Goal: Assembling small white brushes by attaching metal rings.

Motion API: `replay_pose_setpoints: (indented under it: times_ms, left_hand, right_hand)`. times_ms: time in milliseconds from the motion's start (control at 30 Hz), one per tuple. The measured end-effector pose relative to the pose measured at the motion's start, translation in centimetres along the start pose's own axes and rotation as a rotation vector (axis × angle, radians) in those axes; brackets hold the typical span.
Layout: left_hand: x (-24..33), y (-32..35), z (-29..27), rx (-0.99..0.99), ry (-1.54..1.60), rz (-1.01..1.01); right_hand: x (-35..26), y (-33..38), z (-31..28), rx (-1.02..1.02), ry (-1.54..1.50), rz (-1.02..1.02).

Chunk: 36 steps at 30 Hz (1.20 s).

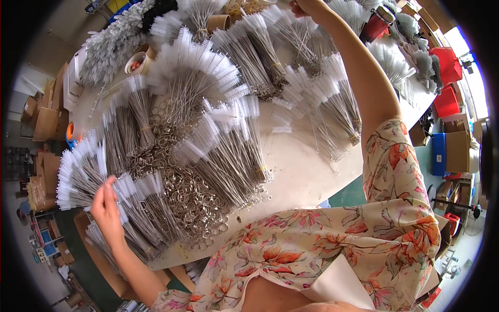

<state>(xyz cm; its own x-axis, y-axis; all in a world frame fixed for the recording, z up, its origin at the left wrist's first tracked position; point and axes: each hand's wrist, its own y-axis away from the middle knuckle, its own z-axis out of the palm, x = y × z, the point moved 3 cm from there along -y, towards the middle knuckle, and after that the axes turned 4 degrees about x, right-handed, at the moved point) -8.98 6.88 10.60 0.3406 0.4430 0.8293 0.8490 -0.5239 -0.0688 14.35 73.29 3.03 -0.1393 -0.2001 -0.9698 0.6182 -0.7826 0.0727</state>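
Observation:
My left hand is at the table's left side, over bundles of thin wire cleaning brushes with white bristle heads. Its fingers stretch forward beside a fanned bundle of brushes, and I see nothing gripped in them. My right arm reaches far across the table. At the top edge my right hand is partly cut off, its fingers curled together; what they hold, if anything, is hidden. Between my arms lie a large bundle of brushes and a heap of metal rings.
More brush bundles cover the far table, some tied with bands. Loose brushes lie on the pale tabletop. A tape roll and orange-handled scissors are at the left. A red container stands far right. Cardboard boxes surround the table.

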Motion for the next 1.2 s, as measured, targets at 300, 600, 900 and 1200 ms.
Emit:
replay_pose_setpoints:
  times_ms: [300,600,900,1200]
  left_hand:
    - [-3.7,7.6,0.4,0.036,0.325,-0.277]
    - [-4.0,9.6,3.8,0.003,0.649,-0.213]
    - [8.0,7.3,11.4,-0.128,0.571,0.178]
    - [9.0,8.6,15.4,0.077,0.659,0.708]
  right_hand:
    - [1.1,5.2,6.5,0.271,1.621,-0.292]
    - [-3.2,5.5,5.7,0.464,1.425,-0.421]
    - [-4.0,26.0,23.4,-0.341,0.390,-0.621]
    - [1.9,36.3,25.2,-0.246,0.066,-0.526]
